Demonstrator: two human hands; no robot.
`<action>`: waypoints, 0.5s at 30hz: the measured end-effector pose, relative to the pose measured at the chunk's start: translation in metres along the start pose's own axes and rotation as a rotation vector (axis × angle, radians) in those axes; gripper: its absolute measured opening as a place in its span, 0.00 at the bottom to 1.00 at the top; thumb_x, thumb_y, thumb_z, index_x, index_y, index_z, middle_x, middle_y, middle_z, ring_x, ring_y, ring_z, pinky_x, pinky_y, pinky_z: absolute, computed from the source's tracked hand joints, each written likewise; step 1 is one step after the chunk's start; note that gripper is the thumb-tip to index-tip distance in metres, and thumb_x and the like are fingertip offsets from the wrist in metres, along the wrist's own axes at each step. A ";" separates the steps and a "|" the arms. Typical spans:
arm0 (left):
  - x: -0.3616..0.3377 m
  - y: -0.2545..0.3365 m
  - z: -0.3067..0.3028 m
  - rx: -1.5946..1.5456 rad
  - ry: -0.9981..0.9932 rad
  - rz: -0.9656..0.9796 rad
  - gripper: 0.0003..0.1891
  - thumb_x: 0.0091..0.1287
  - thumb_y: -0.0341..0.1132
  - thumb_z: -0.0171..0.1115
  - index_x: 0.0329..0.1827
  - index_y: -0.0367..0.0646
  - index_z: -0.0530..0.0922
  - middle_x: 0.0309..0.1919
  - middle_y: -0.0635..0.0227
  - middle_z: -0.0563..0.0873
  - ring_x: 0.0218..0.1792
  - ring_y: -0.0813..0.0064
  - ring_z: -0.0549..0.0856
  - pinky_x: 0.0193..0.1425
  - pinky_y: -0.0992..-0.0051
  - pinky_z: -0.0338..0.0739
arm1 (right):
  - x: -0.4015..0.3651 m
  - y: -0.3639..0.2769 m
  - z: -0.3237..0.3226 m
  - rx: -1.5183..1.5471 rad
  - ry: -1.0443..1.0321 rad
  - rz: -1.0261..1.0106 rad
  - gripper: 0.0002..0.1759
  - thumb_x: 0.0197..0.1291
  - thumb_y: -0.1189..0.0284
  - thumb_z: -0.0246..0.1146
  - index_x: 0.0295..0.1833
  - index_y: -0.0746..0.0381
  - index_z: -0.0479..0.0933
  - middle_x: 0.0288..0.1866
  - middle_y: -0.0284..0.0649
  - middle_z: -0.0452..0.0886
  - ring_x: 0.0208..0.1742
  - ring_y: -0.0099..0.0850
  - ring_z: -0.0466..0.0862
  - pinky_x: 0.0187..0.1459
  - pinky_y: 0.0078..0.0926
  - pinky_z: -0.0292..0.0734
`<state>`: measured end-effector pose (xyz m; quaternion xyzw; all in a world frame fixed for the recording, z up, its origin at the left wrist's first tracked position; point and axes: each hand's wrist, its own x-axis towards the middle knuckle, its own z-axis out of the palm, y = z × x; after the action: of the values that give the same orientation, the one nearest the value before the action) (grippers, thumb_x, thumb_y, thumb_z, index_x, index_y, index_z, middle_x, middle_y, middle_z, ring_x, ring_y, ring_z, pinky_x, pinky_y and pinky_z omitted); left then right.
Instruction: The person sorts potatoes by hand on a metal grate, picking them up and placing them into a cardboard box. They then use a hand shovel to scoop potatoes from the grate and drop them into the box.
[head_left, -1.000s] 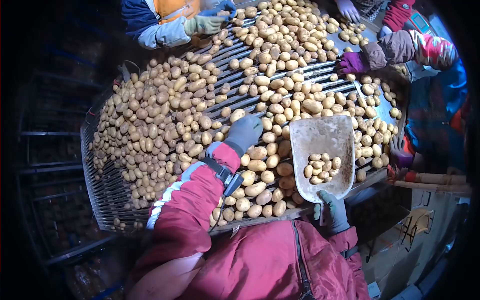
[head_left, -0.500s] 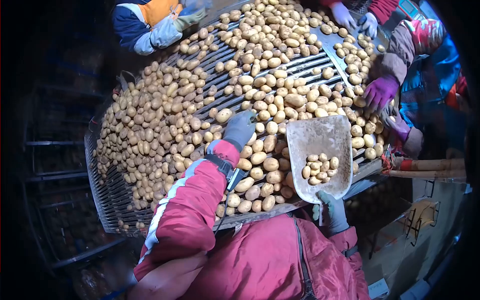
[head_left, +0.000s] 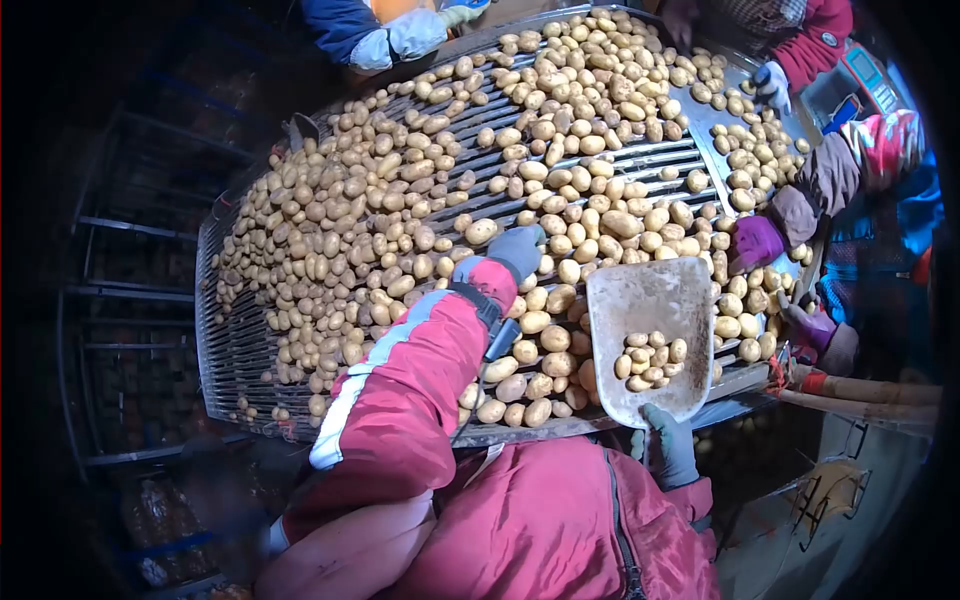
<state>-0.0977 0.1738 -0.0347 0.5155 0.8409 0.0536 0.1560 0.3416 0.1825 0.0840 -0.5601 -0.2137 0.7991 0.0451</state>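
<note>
My left hand (head_left: 518,250), in a grey glove, reaches over the potatoes (head_left: 350,200) near the middle of the slatted rack (head_left: 655,158). Its fingers point away and are mostly hidden, so whether they hold a potato cannot be made out. Lower right, my right hand (head_left: 668,446), also gloved, is closed around the handle of a worn, pale scoop (head_left: 640,290). Several small potatoes (head_left: 650,362) lie in the scoop, which rests over the potatoes at the rack's near edge.
Across the rack at the top left, a person's gloved hand (head_left: 462,12) shows. At the right are co-workers' hands in purple gloves (head_left: 757,243) and a white glove (head_left: 772,86). Wooden poles (head_left: 860,390) jut out at the right, beside the metal rack edge (head_left: 205,340).
The view has shifted, so the rack sits lower and further right. The scoop still holds its small potatoes. A co-worker's purple-gloved hand looks more curled.
</note>
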 end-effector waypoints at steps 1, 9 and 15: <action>0.002 -0.001 -0.001 0.028 -0.035 -0.001 0.11 0.69 0.37 0.60 0.51 0.47 0.83 0.48 0.52 0.90 0.53 0.51 0.88 0.56 0.54 0.82 | -0.001 -0.003 -0.001 0.000 0.002 -0.003 0.11 0.68 0.67 0.66 0.48 0.64 0.80 0.22 0.37 0.81 0.16 0.29 0.79 0.16 0.26 0.74; -0.005 0.011 -0.009 -0.045 0.038 -0.002 0.12 0.67 0.36 0.62 0.52 0.49 0.84 0.49 0.55 0.90 0.52 0.54 0.90 0.52 0.53 0.83 | 0.005 -0.016 0.002 -0.082 -0.039 -0.058 0.12 0.68 0.67 0.65 0.49 0.65 0.80 0.25 0.38 0.81 0.16 0.29 0.78 0.15 0.27 0.72; -0.071 0.069 -0.104 -0.836 0.117 0.159 0.23 0.62 0.49 0.77 0.54 0.46 0.85 0.41 0.59 0.88 0.40 0.69 0.87 0.50 0.67 0.83 | 0.007 -0.030 0.016 -0.174 -0.098 -0.060 0.12 0.69 0.67 0.63 0.49 0.65 0.79 0.25 0.38 0.81 0.16 0.29 0.77 0.15 0.28 0.70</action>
<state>-0.0419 0.1504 0.0955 0.4673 0.7119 0.4306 0.2990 0.3189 0.2069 0.0942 -0.5155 -0.3011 0.8022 0.0096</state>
